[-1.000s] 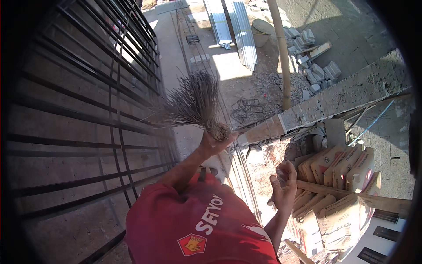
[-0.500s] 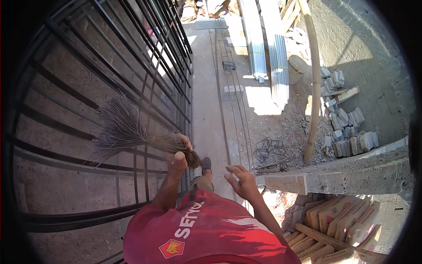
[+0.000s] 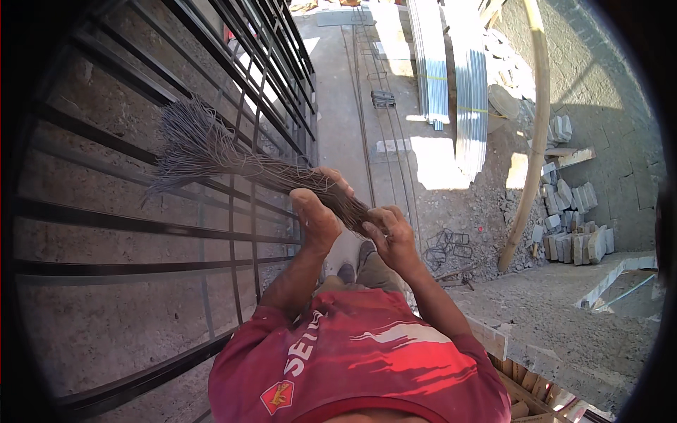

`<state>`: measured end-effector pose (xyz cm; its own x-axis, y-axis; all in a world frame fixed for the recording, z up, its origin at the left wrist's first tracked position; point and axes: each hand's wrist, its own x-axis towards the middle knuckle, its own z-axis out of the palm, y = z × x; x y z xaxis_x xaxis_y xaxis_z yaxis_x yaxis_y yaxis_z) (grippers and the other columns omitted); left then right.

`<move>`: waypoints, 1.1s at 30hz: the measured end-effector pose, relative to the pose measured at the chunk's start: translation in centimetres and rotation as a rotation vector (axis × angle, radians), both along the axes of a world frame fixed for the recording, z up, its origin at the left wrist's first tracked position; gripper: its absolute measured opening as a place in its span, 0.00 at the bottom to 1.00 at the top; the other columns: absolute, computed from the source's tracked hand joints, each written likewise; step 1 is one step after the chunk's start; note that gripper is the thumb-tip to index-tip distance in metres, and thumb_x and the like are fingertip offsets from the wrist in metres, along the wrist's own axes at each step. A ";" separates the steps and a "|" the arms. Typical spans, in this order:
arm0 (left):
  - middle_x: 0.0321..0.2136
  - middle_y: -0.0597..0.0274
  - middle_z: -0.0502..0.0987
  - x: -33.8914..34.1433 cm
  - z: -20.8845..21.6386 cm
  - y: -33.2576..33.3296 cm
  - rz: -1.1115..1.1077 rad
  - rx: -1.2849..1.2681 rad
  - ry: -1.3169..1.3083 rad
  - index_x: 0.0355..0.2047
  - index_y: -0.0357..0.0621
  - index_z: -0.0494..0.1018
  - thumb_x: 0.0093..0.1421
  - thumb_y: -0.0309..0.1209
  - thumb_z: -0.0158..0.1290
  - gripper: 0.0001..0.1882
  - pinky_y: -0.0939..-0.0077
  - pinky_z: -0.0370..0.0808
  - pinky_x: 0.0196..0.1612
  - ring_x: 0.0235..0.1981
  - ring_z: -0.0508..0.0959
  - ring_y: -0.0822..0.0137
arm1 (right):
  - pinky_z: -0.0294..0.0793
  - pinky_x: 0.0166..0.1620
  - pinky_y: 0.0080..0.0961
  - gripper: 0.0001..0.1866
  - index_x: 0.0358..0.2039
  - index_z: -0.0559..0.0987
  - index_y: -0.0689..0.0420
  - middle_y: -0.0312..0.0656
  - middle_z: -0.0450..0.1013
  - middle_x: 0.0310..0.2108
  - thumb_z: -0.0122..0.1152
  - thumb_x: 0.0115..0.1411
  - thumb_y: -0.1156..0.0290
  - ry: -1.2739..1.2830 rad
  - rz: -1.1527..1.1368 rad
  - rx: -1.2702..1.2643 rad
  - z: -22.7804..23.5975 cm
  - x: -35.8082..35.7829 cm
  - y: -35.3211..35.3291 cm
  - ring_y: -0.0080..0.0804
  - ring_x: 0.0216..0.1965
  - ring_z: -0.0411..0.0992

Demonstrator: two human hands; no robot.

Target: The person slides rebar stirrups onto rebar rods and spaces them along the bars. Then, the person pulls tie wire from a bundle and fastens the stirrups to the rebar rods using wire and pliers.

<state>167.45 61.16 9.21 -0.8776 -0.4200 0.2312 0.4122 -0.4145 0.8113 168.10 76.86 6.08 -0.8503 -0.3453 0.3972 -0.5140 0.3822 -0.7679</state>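
Observation:
A long bundle of thin dark tie wires point(image 3: 275, 171) slants across in front of me, its splayed end at the far left over the metal bars. My left hand point(image 3: 317, 217) is wrapped round it towards its narrow end, with the thumb on the near side and fingertips showing beyond it. At the narrow end, my right hand point(image 3: 392, 236) has its fingers closed on the wires. Part of the wire inside each hand is hidden.
A black metal grille point(image 3: 141, 229) stands close on my left. Ahead lie long rebar rods, a small dark stack point(image 3: 383, 99) and corrugated metal sheets point(image 3: 471, 106). A wooden pole point(image 3: 534, 148), piled blocks point(image 3: 578, 245) and a concrete ledge point(image 3: 550, 303) are to the right.
The wire bundle has moved to the right with my left hand. My right hand, open and apart from it before, has closed on its narrow end. My view has shifted slightly.

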 end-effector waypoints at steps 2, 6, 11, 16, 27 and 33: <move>0.24 0.59 0.70 -3.1 0.9 0.1 0.020 0.196 -0.060 0.32 0.39 0.67 0.48 0.74 0.34 0.44 0.68 0.74 0.32 0.25 0.74 0.64 | 0.71 0.32 0.34 0.12 0.36 0.74 0.60 0.47 0.71 0.31 0.64 0.50 0.77 0.096 -0.014 0.080 0.0 -2.8 0.2 0.45 0.30 0.72; 0.24 0.58 0.71 -9.2 2.6 0.2 0.033 0.234 -0.105 0.33 0.40 0.67 0.48 0.74 0.34 0.44 0.65 0.74 0.34 0.25 0.73 0.63 | 0.71 0.32 0.35 0.14 0.36 0.74 0.60 0.46 0.71 0.30 0.64 0.47 0.77 0.010 -0.289 -0.131 1.2 -6.8 -0.4 0.46 0.31 0.71; 0.24 0.60 0.71 -16.0 2.5 0.1 -0.073 0.281 -0.133 0.33 0.43 0.68 0.46 0.76 0.35 0.44 0.57 0.73 0.34 0.25 0.73 0.64 | 0.69 0.33 0.36 0.11 0.32 0.75 0.59 0.45 0.71 0.28 0.65 0.46 0.77 0.243 -0.262 -0.052 0.1 -13.5 1.3 0.44 0.30 0.70; 0.23 0.61 0.70 -22.0 3.3 0.4 -0.176 0.410 -0.190 0.31 0.42 0.68 0.46 0.77 0.33 0.45 0.56 0.71 0.35 0.23 0.71 0.63 | 0.68 0.32 0.35 0.06 0.26 0.76 0.57 0.41 0.71 0.26 0.64 0.46 0.78 0.277 -0.319 -0.092 0.8 -17.4 2.0 0.41 0.28 0.69; 0.18 0.64 0.70 -31.9 2.0 -3.1 -0.414 0.372 -0.282 0.24 0.48 0.72 0.41 0.80 0.29 0.46 0.68 0.70 0.29 0.19 0.71 0.65 | 0.71 0.38 0.33 0.06 0.27 0.77 0.56 0.39 0.70 0.29 0.62 0.50 0.68 0.085 -0.428 0.053 -2.1 -23.7 -0.5 0.40 0.34 0.70; 0.18 0.64 0.69 -38.5 1.9 -3.8 -0.481 0.429 -0.367 0.27 0.45 0.69 0.43 0.79 0.29 0.46 0.69 0.70 0.28 0.19 0.70 0.66 | 0.70 0.41 0.33 0.06 0.28 0.78 0.53 0.37 0.71 0.30 0.62 0.51 0.66 -0.027 -0.736 0.238 -4.4 -22.3 1.6 0.38 0.37 0.70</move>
